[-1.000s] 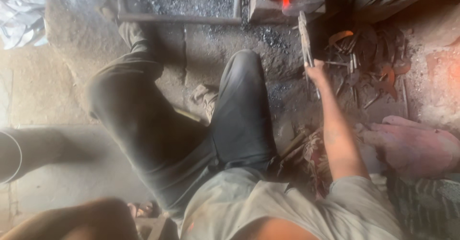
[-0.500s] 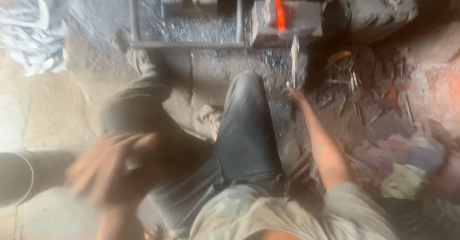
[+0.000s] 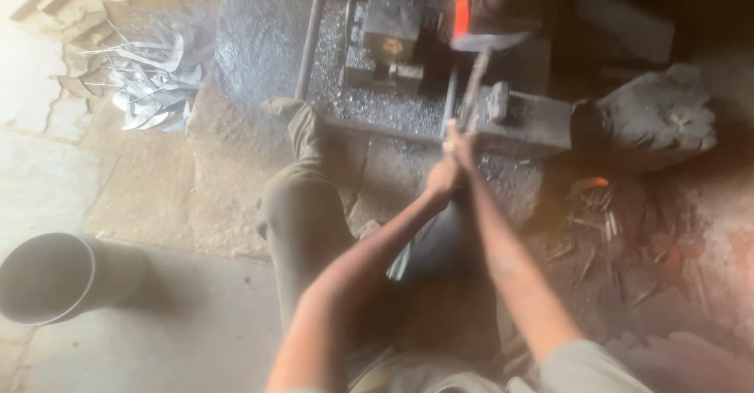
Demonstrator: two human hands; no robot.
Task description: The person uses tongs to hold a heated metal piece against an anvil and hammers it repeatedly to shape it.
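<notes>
Tongs (image 3: 471,87) now sit clamped in both hands (image 3: 452,161), left newly joined, glowing bar (image 3: 461,8) at the anvil (image 3: 518,114).

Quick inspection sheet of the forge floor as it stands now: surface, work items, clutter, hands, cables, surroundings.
Surface: dark, gritty ground, pale slab at left.
Job's things: long-handled hammer over a glowing orange piece on the metal block.
Clutter: pile of thin shiny metal blades; scattered metal scraps.
Hands: left hand and right hand both in a closed grip on the hammer handle, blurred.
Cables: nothing seen.
Surroundings: dark pipe or bucket lower left; a metal rod lying on the ground; person's legs stretched toward the block.
</notes>
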